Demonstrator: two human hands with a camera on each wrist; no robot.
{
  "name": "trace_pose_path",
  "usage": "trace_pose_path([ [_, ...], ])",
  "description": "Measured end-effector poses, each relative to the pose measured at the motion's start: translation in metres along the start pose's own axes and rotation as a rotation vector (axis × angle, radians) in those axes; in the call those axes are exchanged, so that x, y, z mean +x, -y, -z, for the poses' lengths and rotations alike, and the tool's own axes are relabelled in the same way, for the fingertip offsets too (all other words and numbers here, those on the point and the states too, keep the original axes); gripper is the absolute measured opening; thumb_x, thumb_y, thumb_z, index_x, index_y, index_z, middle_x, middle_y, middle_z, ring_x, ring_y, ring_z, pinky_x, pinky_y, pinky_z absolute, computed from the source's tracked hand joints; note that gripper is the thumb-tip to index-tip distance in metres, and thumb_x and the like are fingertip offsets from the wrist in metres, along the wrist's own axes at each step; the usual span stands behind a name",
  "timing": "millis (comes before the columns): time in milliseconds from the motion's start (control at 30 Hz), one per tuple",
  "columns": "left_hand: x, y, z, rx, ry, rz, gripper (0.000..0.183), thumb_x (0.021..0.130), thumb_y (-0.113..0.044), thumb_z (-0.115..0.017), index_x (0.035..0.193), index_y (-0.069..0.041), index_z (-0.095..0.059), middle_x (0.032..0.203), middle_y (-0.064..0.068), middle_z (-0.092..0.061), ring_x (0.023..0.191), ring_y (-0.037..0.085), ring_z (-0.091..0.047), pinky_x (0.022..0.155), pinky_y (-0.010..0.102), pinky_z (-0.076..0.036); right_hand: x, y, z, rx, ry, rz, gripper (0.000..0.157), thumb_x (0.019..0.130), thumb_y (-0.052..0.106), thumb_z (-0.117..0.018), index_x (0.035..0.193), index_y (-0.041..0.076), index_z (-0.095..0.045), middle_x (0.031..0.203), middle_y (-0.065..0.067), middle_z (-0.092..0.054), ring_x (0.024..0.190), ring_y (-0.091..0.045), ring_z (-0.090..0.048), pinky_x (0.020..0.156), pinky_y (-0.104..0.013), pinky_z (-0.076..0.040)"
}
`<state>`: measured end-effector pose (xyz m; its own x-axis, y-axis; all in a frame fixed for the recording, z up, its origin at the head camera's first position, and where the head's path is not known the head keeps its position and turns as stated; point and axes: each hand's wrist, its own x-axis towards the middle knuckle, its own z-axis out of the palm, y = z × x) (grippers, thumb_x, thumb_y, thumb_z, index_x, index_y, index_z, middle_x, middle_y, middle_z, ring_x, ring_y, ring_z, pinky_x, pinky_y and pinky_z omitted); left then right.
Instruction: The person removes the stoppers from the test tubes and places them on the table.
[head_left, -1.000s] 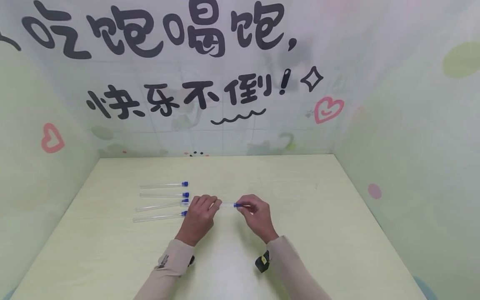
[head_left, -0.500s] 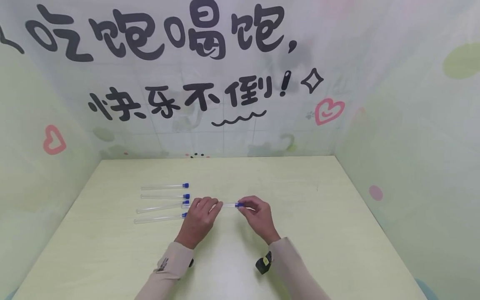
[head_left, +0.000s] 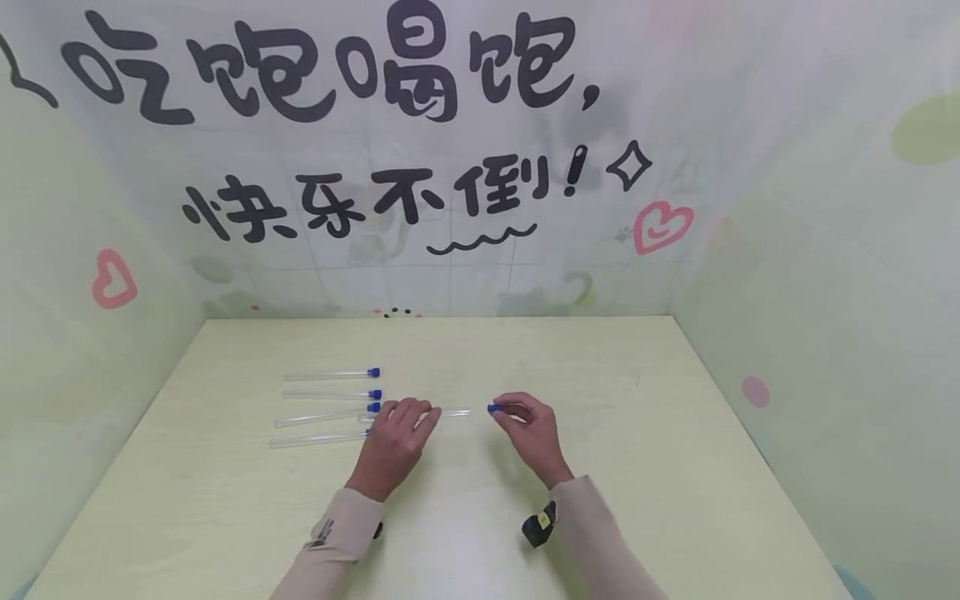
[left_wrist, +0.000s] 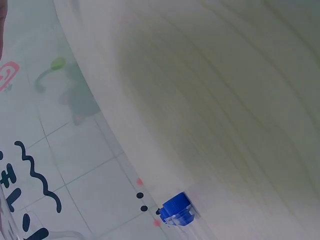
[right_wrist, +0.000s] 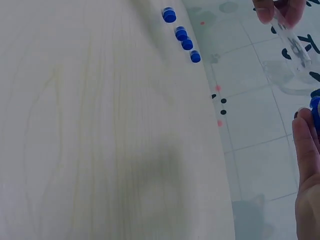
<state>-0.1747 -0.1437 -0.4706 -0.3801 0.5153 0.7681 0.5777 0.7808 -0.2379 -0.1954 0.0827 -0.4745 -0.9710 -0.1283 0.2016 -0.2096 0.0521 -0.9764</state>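
My left hand (head_left: 396,437) grips a clear test tube (head_left: 457,412) around its middle, its uncapped end pointing right. A blue cap (head_left: 493,408) is pinched between the fingertips and thumb of my right hand (head_left: 534,429). A short gap separates cap and tube mouth in the head view. In the right wrist view, the bare end of the tube (right_wrist: 296,50) sticks out of the left fingers, and the cap (right_wrist: 315,105) shows only in part at the right edge. Both hands are held over the middle of the table.
Several capped test tubes (head_left: 330,395) lie side by side on the left of the pale wooden table (head_left: 637,467), blue caps toward the right. The left hand partly covers the nearest one. Printed cloth walls (head_left: 420,275) enclose the table at the back and sides.
The blue cap has come off the tube: my right hand has drawn it to the right, opening a gap. My left hand has stayed nearly in place with the tube.
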Motion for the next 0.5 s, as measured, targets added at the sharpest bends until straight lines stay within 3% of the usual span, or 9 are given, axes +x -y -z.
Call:
trace_pose_path([
  [167,-0.01,0.002,-0.001,-0.001,0.002,0.011,0.024,0.088,0.005,-0.045,0.093,-0.001,-0.067,0.087,0.013,-0.068,0.078,0.026,-0.065,0.063,0.038,-0.052,-0.001,-0.007,0.01,-0.001,-0.007,-0.012,0.018,0.084,-0.003,-0.066,0.102,-0.007,-0.064,0.103,-0.024,-0.064,0.089,-0.015,-0.068,0.077,-0.026,-0.057],
  [333,-0.021,0.005,0.001,0.039,0.036,0.035,0.046,0.099,-0.001,-0.022,0.092,-0.002,-0.067,0.086,0.011,-0.068,0.078,0.025,-0.065,0.065,0.038,-0.052,-0.002,-0.015,0.024,0.002,-0.011,-0.028,0.019,0.085,-0.002,-0.066,0.102,-0.009,-0.063,0.103,-0.027,-0.062,0.087,-0.016,-0.067,0.07,-0.031,-0.058],
  [500,-0.029,0.01,0.004,0.035,0.053,0.057,0.052,0.102,-0.005,-0.017,0.09,-0.004,-0.068,0.084,0.011,-0.068,0.077,0.025,-0.064,0.065,0.038,-0.05,-0.002,-0.024,0.042,-0.06,-0.043,-0.064,0.019,0.085,-0.001,-0.066,0.103,-0.006,-0.064,0.102,-0.025,-0.064,0.081,-0.013,-0.066,0.061,-0.031,-0.058],
])
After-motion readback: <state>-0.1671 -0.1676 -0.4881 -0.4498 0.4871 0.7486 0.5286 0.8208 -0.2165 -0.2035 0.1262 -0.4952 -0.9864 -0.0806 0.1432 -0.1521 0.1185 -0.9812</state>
